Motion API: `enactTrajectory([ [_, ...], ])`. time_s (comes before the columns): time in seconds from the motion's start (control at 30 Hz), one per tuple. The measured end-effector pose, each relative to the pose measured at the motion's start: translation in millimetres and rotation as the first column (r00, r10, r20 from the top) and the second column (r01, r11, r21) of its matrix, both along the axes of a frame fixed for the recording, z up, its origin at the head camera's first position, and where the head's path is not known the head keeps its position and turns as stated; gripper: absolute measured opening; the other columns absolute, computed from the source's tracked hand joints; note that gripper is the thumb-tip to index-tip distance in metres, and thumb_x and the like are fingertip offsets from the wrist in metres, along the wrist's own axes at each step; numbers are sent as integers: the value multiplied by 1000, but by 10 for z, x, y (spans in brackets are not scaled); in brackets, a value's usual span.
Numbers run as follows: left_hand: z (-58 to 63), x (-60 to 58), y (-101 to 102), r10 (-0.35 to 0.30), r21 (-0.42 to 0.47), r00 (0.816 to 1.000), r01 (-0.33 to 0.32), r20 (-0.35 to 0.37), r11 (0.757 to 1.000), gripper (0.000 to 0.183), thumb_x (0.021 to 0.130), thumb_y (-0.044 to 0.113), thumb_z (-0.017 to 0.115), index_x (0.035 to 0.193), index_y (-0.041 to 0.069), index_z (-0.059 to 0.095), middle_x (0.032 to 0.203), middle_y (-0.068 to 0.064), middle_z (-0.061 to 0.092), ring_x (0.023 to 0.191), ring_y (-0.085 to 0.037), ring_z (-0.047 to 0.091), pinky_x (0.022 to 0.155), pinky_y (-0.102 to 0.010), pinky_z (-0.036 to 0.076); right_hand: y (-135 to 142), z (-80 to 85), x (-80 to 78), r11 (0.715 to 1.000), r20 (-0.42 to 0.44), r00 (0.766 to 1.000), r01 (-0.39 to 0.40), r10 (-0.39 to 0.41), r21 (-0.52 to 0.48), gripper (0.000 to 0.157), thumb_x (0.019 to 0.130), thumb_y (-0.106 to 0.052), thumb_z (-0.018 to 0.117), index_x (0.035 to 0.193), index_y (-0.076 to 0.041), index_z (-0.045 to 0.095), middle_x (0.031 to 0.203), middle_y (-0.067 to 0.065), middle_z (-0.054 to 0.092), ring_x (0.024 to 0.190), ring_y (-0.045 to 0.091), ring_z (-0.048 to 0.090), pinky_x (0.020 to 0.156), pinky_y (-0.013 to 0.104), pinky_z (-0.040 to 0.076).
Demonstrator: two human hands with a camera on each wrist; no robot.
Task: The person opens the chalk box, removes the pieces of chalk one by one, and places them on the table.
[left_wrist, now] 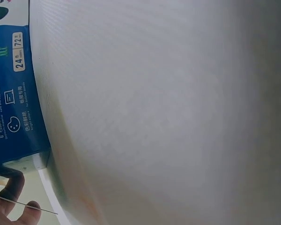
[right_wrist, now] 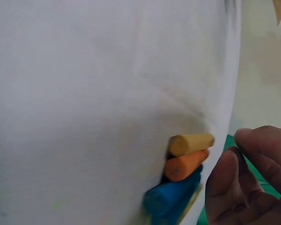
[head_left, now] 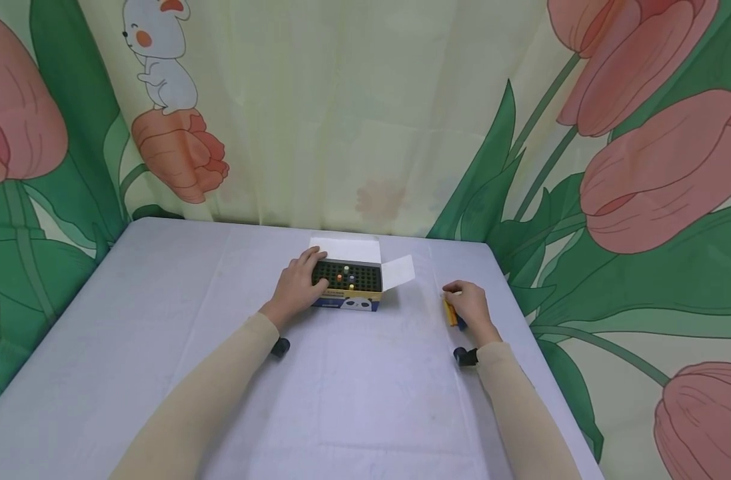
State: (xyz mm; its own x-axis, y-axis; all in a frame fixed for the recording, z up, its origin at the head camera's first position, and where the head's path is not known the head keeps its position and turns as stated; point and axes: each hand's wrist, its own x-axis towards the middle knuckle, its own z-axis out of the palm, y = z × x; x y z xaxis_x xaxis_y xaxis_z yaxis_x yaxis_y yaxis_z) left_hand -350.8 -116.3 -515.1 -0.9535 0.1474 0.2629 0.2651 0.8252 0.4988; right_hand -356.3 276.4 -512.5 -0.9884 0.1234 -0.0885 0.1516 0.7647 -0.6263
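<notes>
An open chalk box with a panda on its front stands at the table's centre. My left hand holds its left end, thumb at the front edge and fingers toward the back. Inside, a dark holder with rows of holes carries a few upright chalks, among them an orange one and a white one. My right hand is over a small group of chalks at the right. There lie a yellow chalk, an orange chalk and blue chalk. Its bent fingers and thumb show nothing between them.
The box's white lid stands raised at the back, and a side flap sticks out to the right. A white cloth covers the table. Behind it hangs a curtain printed with tulips.
</notes>
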Motion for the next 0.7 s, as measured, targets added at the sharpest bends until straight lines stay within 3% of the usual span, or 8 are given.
enactTrajectory([
  [0.27,-8,-5,-1,9,0,1000,-9,-2,1000,62,83,35,50,144,22,40,153,-2,29,120,-35,45,95,-55,38,-231,262,-40,997,-162,987,-10,-2,-71,28,93,-25,58,117,-10,64,113,9,62,93,25,61,76,35,55],
  [0.53,-22,-3,3,3,-12,1000,-3,-17,1000,62,84,35,49,144,22,40,153,-3,30,119,-36,46,94,-57,37,-665,626,10,984,-418,908,-88,14,-156,29,90,-24,64,117,-14,65,102,4,66,83,17,64,64,27,55],
  [0.7,-25,-20,1,15,-55,999,-17,-30,998,62,84,38,48,144,24,39,153,-1,30,119,-36,45,96,-60,32,-1022,795,58,980,-459,885,-153,78,-127,27,89,-27,66,114,-17,67,101,1,68,84,15,63,67,29,54],
])
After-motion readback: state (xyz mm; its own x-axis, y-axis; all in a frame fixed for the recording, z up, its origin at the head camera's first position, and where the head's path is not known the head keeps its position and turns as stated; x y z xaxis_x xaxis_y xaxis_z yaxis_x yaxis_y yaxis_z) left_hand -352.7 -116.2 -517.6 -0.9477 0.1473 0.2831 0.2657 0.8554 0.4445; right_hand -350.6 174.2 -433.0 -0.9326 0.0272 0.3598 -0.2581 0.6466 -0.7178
